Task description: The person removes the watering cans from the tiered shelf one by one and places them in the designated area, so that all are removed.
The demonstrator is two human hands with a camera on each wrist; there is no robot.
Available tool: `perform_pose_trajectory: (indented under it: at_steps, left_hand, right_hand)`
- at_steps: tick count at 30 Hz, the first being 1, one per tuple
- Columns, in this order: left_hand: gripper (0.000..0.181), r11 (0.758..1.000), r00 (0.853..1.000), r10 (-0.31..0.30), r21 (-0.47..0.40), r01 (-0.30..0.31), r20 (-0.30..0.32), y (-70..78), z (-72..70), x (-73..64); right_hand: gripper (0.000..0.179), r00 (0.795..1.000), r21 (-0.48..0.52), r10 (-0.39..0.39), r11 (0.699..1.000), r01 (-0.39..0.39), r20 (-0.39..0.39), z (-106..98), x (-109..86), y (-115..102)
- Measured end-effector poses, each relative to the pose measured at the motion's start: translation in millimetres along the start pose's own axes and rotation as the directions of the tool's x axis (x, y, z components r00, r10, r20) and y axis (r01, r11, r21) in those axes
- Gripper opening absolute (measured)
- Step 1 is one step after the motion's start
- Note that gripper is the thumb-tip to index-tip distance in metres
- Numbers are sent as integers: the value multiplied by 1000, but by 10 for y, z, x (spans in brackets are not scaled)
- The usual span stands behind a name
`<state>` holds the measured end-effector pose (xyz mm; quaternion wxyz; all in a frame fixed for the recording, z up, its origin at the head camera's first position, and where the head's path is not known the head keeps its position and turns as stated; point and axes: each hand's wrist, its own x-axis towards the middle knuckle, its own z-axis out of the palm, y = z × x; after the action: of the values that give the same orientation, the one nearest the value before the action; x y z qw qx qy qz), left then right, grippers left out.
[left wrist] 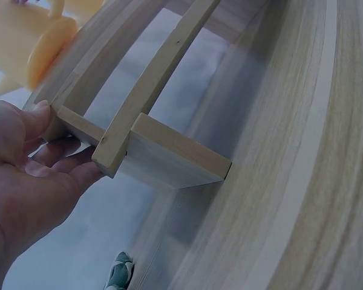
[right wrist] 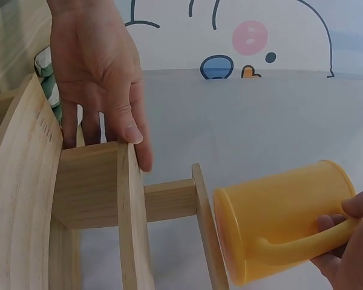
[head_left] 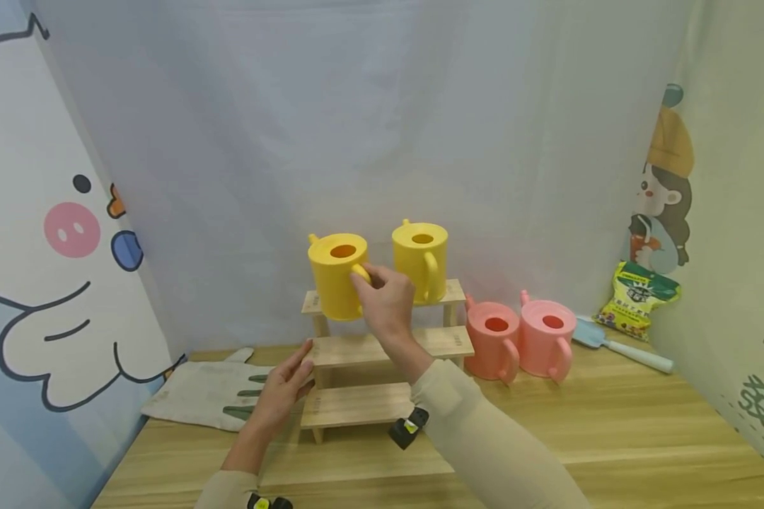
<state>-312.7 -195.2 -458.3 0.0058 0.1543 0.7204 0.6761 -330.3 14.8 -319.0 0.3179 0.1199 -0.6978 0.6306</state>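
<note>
A yellow watering can point(head_left: 336, 286) is held by its handle in my right hand point(head_left: 387, 300), upright at the left end of the top shelf of a stepped wooden stand point(head_left: 356, 406). In the right wrist view the base of the can is right against that shelf; whether it touches I cannot tell. My left hand point(head_left: 281, 390) grips the left end of the middle shelf, with the thumb on top and the fingers below in the left wrist view. A second yellow watering can point(head_left: 410, 261) stands on the right of the top shelf.
Two pink watering cans point(head_left: 493, 353) point(head_left: 541, 357) stand on the table right of the stand. Farther right lie a trowel point(head_left: 637, 355) and a green-yellow packet point(head_left: 637, 300). White-and-green gloves point(head_left: 197, 392) lie to the left. A curtain point(head_left: 229, 177) hangs behind.
</note>
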Motion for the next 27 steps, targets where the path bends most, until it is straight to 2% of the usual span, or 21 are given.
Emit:
perform_pose_trajectory:
  at_steps: [8, 19, 27]
  left_hand:
    - [58, 1000, 1000, 3, -3, -3, 4, 1, 1, 16]
    - [57, 1000, 1000, -17, 1, 17, -21, -9, 7, 9]
    - [57, 1000, 1000, -24, -9, 24, -8, 6, 19, -7]
  right_hand:
    - [23, 999, 70, -14, 997, 11, 50, -171, -78, -123]
    - [22, 997, 87, -21, 996, 15, 69, -603, -266, -266]
    - [25, 993, 58, 70, 995, -76, 94, -1084, -359, -376]
